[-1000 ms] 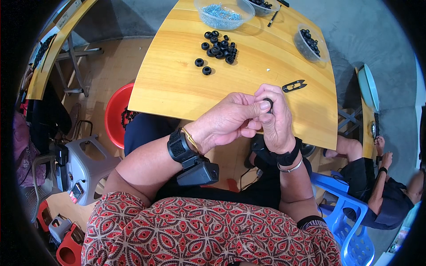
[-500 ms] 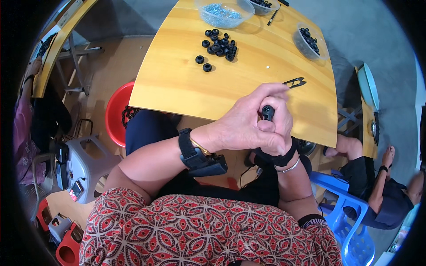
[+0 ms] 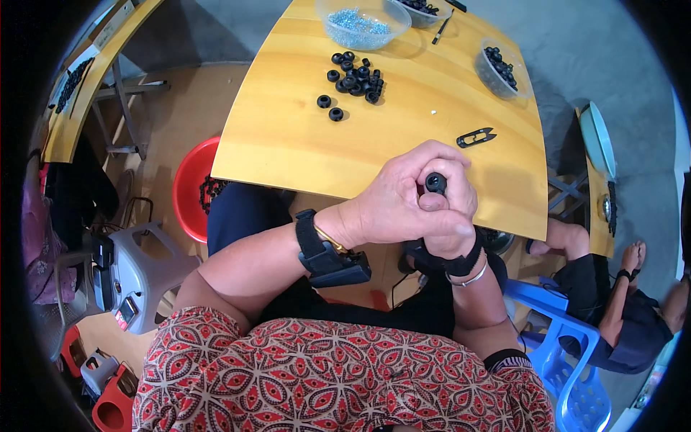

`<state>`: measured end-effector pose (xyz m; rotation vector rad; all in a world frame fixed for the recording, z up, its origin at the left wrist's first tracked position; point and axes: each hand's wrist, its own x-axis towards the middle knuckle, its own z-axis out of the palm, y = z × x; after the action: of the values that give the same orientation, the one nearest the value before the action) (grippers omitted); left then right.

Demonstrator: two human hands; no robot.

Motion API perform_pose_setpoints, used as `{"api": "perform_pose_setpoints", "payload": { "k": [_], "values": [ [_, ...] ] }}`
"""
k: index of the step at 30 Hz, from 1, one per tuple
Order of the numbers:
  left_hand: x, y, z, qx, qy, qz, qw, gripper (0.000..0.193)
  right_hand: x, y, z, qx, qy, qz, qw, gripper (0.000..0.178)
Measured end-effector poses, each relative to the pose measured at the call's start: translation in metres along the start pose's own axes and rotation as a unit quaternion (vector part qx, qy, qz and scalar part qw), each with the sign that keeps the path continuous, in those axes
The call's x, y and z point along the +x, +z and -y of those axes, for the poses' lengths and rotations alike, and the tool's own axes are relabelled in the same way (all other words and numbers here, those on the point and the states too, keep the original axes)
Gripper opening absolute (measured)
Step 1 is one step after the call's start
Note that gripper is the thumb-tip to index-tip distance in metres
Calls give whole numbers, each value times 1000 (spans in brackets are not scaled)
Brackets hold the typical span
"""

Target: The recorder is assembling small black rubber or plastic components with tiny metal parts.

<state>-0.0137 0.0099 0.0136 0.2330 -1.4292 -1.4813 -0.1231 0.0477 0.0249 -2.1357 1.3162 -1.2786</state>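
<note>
Much of my grip is hidden: my left hand [image 3: 403,191] wraps over my right hand [image 3: 455,183], so I cannot tell what lies in the palms, and the left fingertips pass out of sight behind. Only the round upper end of the black bead [image 3: 435,181] shows, its dark hole facing up; the rest is buried. The clear bowl of blue beads [image 3: 335,32], at 11 o'clock from my hands, is cut off by the picture's top edge.

A second ago I had the bead pinched at the fingertips; now it sits sunk in the clasp. Half a second ago my left fingers covered the handle of the black snips [image 3: 476,137]; now they lie fully visible on the table [image 3: 288,144], between 1 and 2 o'clock.

My right fingers curl narrowly round the bead, the thumb against its 6 o'clock side. My left fingers are clasped on the right hand, the thumb laid across its heel. The loose black beads [image 3: 350,83] are at 11 o'clock.
</note>
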Motion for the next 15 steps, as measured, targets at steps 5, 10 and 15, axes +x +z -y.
{"api": "perform_pose_setpoints", "payload": {
  "k": [5,10,15],
  "values": [
    [3,-18,5,-208,-191,-39,959,26,13,-18,-10,-7,-42,-18,999,46],
    [-2,-23,2,-374,-314,23,872,19,11,-16,-12,15,-20,29,999,52],
    [-3,-27,0,-432,-349,-18,831,17,7,-9,-13,183,96,-39,978,53]
  ]
}}
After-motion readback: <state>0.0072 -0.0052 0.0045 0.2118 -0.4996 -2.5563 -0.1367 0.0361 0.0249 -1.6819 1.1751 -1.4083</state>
